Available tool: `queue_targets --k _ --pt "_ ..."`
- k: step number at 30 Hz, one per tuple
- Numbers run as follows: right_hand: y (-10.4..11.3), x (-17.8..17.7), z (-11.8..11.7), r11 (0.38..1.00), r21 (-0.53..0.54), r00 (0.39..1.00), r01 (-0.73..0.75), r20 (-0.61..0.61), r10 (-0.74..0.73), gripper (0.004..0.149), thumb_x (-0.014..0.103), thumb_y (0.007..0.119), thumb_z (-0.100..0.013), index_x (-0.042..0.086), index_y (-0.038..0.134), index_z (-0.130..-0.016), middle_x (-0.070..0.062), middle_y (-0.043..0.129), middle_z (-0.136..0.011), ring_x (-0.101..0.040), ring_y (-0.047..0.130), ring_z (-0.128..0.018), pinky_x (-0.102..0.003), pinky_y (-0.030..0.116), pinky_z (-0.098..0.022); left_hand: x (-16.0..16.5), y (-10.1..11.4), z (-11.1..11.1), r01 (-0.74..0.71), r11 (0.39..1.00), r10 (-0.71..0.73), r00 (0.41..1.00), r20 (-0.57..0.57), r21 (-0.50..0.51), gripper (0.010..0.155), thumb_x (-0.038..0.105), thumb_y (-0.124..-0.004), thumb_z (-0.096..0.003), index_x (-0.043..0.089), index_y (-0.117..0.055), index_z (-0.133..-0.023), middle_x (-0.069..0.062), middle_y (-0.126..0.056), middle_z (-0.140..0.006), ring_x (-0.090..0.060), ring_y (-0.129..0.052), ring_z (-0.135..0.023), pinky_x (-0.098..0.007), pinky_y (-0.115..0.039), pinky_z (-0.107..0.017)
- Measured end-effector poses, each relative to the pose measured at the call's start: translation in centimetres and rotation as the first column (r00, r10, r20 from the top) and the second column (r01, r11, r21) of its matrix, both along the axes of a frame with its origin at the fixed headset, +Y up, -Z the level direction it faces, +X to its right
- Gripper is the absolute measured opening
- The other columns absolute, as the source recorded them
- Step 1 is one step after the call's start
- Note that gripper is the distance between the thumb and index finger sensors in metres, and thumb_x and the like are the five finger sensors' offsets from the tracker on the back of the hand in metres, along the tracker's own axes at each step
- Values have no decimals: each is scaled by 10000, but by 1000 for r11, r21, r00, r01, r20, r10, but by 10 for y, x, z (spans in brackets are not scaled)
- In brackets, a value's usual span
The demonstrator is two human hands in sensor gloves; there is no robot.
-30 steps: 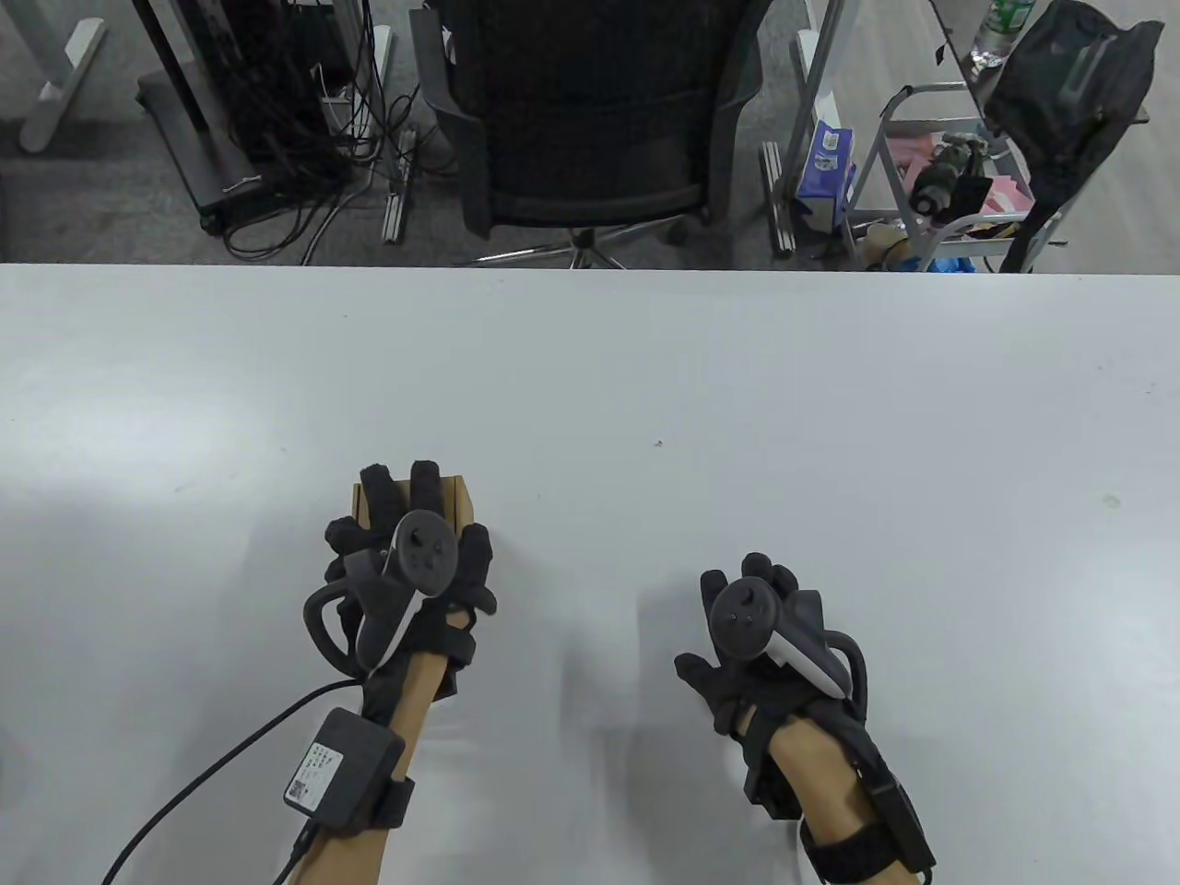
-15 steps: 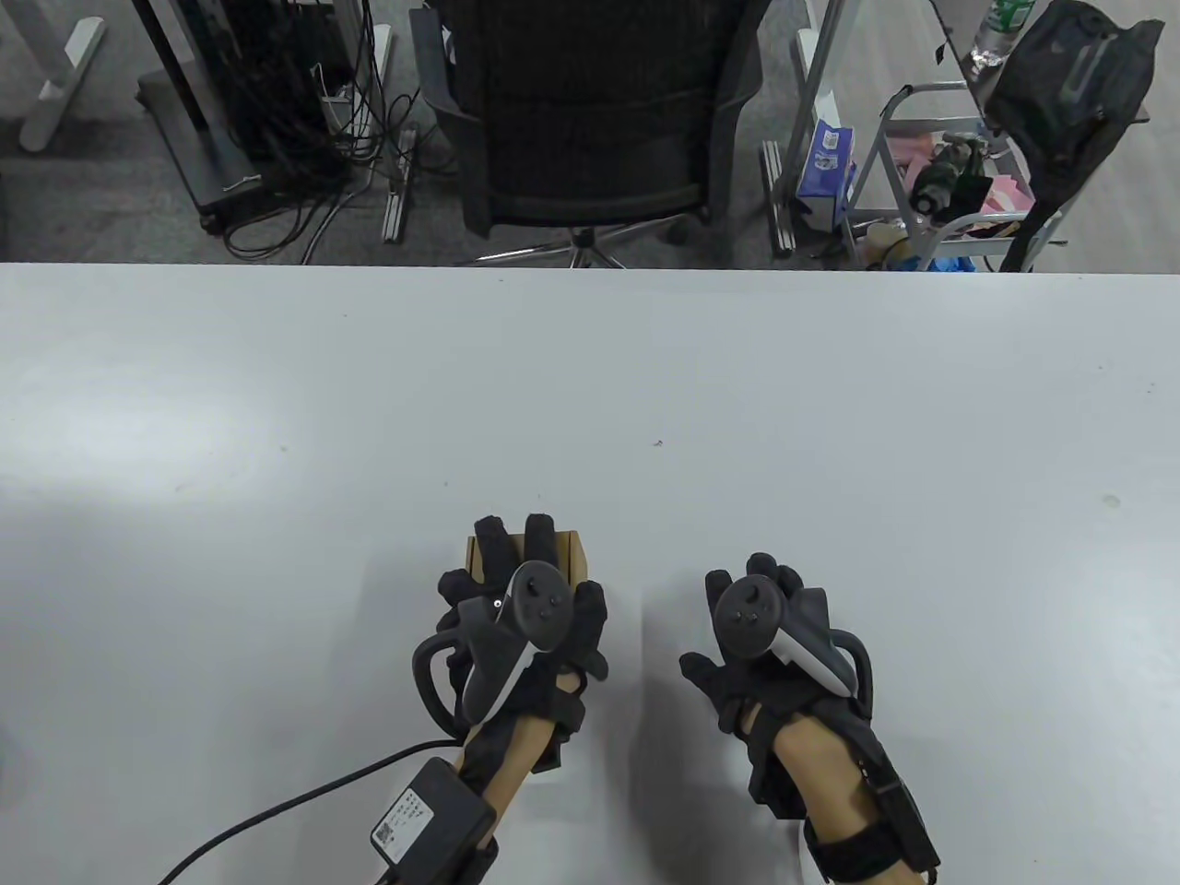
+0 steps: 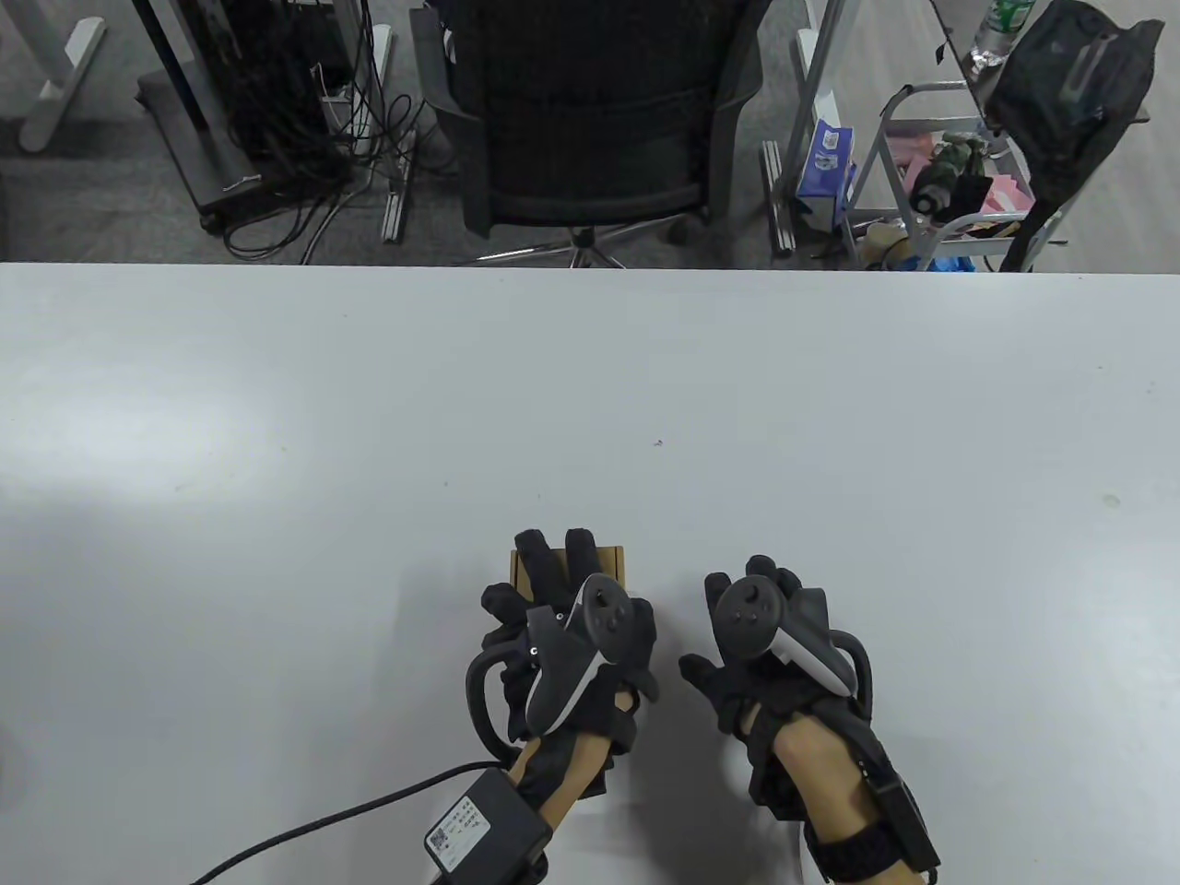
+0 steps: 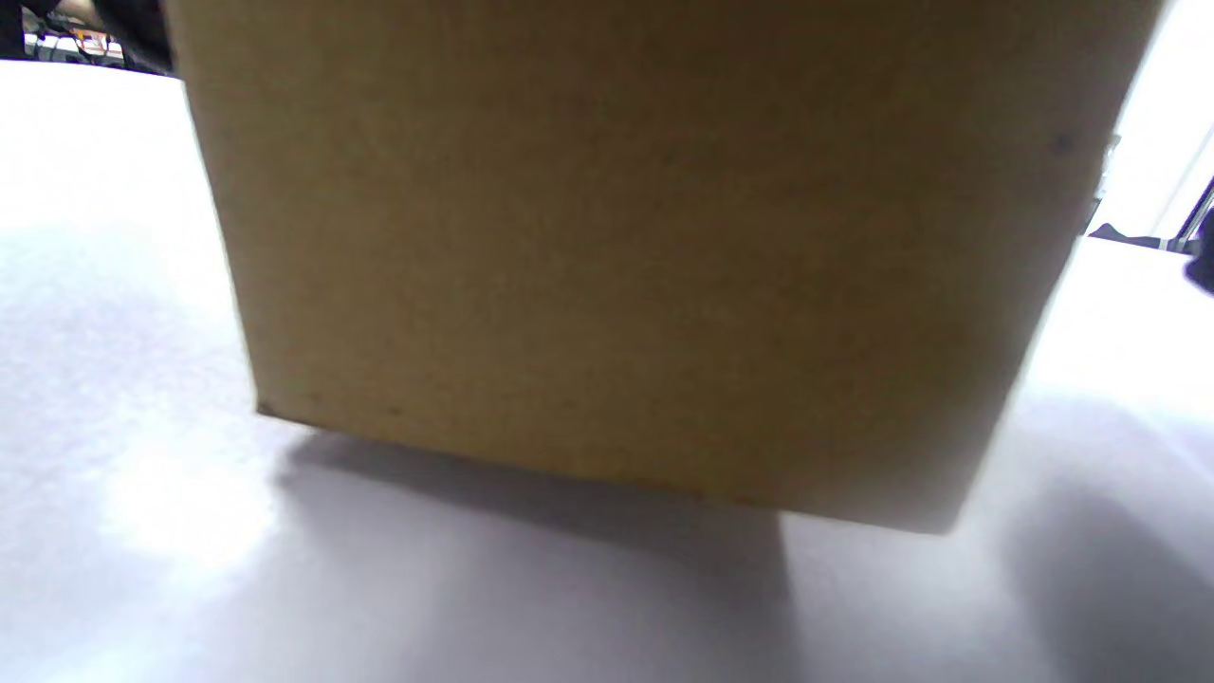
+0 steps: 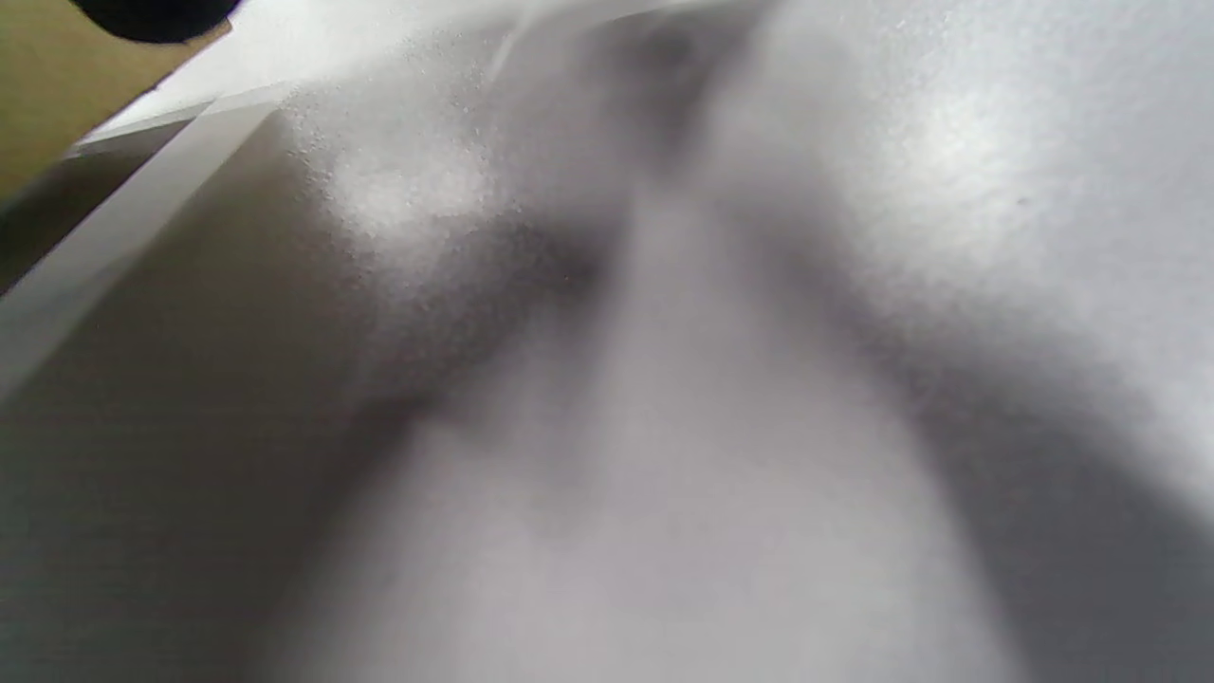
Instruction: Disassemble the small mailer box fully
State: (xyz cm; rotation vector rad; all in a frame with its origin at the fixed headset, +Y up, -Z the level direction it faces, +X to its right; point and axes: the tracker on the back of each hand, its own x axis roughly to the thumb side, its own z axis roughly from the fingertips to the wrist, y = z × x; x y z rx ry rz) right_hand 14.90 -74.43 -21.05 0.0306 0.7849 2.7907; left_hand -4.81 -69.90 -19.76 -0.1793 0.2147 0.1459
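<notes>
Cardboard meets glove at the near edge of the white desk, where the left hand grips the small mailer box from above, fingers draped over its top so that only a brown corner and far rim show in the table view. The left wrist view is filled by one plain side wall of the box, its lower edge apparently just clear of or barely touching the desk; which cannot be told. The right hand rests just beside it, fingers loosely spread and holding nothing, palm down on the desk. The box appears fully closed, so the disassembly seems not yet begun. The sensible approach, judging from this: set the box down squarely between both hands, let the left steady the body while the right finds the front lid flap, and lift that flap out of its slot gently rather than tearing it, before unfolding the side walls flat.
</notes>
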Motion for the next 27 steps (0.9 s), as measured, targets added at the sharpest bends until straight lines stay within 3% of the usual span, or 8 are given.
queue_targets --k 7,11,14,16,17,18,21,27 --pt "0 0 1 1000 -18 1000 -6 5 6 814 613 596 -374 371 40 -917 -8 -244 -904 -352 -149 -927 -565 56 -713 -1 -1 0 8 999 -8 1000 21 -31 885 841 -429 -404 384 -181 -1120 -76 -109 -1192 -564 -425 -1006 -644 -617 -618" --pt "0 -1 0 1000 -14 1000 8 0 -8 815 611 598 -373 376 38 -916 -6 -247 -905 -347 -155 -928 -564 48 -715 -29 22 -3 -208 978 206 977 62 24 892 828 -434 -399 369 -180 -1121 -87 -79 -1182 -547 -384 -1035 -664 -537 -680" --pt "0 -3 -1 1000 6 1000 29 -11 -29 815 609 601 -374 386 32 -913 14 -251 -908 -338 -161 -934 -566 39 -718 -55 40 -10 -396 915 360 889 284 79 930 802 -566 -390 352 -199 -1117 -88 -40 -1167 -535 -313 -1049 -704 -411 -712" --pt "-2 -4 -1 1000 9 1000 5 -4 -4 815 611 599 -374 388 26 -907 18 -246 -910 -339 -146 -940 -560 64 -727 -69 42 -16 -407 912 362 752 551 -44 1015 776 -703 -377 343 -136 -1097 -73 19 -1144 -482 -219 -1083 -706 -365 -735" --pt "-2 -4 0 1000 7 1000 -18 1 18 816 614 596 -373 383 22 -906 18 -244 -909 -342 -138 -940 -557 77 -730 -73 40 -18 -367 922 358 694 625 -121 1030 724 -761 -391 342 -106 -1088 -54 83 -1115 -438 -126 -1089 -695 -294 -749" --pt "-2 -4 0 999 2 999 -44 5 44 817 616 594 -373 381 20 -904 0 -244 -907 -345 -135 -939 -560 83 -728 -79 34 -18 -267 943 330 677 658 -198 1096 718 -803 -382 328 -54 -1080 -41 119 -1104 -405 -68 -1094 -680 -264 -763" --pt "-3 -4 -1 1000 -5 1000 -11 14 11 817 614 595 -373 381 19 -903 22 -246 -906 -345 -136 -939 -558 80 -728 -89 13 -17 -215 965 261 731 631 -150 1175 629 -932 -313 234 -138 -1083 -79 -3 -1135 -444 -124 -1095 -697 -297 -758" --pt "-3 -5 -1 1000 -4 1000 -13 25 13 815 615 594 -375 378 22 -905 3 -238 -910 -349 -118 -946 -556 99 -731 -96 -10 -27 -193 951 303 728 615 -241 1121 614 -946 -315 329 -179 -1080 36 -18 -1144 -423 -110 -1105 -687 -310 -761"
